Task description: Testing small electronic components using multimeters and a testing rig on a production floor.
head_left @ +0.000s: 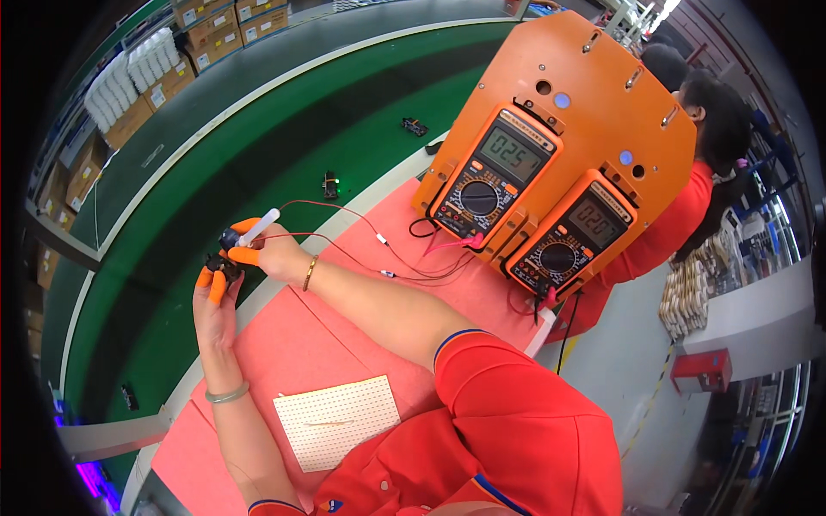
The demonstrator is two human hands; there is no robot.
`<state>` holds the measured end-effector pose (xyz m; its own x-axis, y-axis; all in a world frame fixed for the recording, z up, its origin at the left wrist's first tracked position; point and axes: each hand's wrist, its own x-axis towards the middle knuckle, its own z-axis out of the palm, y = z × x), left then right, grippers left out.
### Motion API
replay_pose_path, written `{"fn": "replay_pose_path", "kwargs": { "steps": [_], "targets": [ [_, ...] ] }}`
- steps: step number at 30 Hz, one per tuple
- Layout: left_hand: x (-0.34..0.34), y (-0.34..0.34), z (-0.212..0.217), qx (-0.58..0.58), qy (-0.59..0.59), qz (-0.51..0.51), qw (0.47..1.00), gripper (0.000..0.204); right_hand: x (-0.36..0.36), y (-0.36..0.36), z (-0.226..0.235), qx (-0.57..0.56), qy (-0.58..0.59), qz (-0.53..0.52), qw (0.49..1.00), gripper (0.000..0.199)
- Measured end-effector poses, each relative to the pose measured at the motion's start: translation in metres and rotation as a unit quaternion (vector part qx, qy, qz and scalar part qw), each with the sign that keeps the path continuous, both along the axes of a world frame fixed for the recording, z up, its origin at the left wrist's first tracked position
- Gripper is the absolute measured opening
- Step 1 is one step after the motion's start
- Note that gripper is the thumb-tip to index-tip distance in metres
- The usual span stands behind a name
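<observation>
Orange finger cots cover the fingertips of both hands. My left hand [215, 320] is closed around a small black electronic part [222, 266], held over the near edge of the green belt. Just to its right, my right hand [280, 255] grips a white pen-shaped probe [260, 225] above the part. A dark round piece [229, 238] sits by the right fingertips; what it belongs to is unclear. Thin red wires [335, 205] trail from the right hand toward two orange multimeters [495, 163] with lit displays. Fingers hide where the probe meets the part.
An orange panel [594, 95] carries the multimeters on the pink-covered table [301, 331]. A dotted sheet [340, 434] with a thin stick lies near me. Several black parts, including one with a green light [330, 184], are on the green conveyor [258, 155]. Another person [658, 228] is beyond the panel.
</observation>
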<state>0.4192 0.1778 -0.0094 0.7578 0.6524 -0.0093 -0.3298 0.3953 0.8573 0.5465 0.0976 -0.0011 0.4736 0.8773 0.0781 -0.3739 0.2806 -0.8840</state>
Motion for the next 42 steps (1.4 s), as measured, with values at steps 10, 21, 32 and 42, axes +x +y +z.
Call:
{"fn": "replay_pose_path", "kwargs": {
  "steps": [10,21,32,42],
  "targets": [
    [-0.004,0.005,0.002,0.037,-0.001,-0.050,0.998,0.030,-0.001,-0.001,0.003,0.002,0.014,0.023,1.000,0.033],
    [-0.005,0.002,0.005,0.034,-0.005,-0.059,0.998,0.030,-0.003,-0.003,0.004,0.015,-0.039,0.005,0.999,0.032],
    [0.002,0.000,0.002,-0.003,-0.047,-0.064,0.997,0.029,0.004,0.000,-0.005,0.015,0.008,0.005,1.000,0.027],
    [0.002,0.005,0.004,0.092,0.078,0.021,0.992,0.029,0.011,0.010,-0.014,-0.074,-0.051,0.033,0.995,0.016]
  ]
}}
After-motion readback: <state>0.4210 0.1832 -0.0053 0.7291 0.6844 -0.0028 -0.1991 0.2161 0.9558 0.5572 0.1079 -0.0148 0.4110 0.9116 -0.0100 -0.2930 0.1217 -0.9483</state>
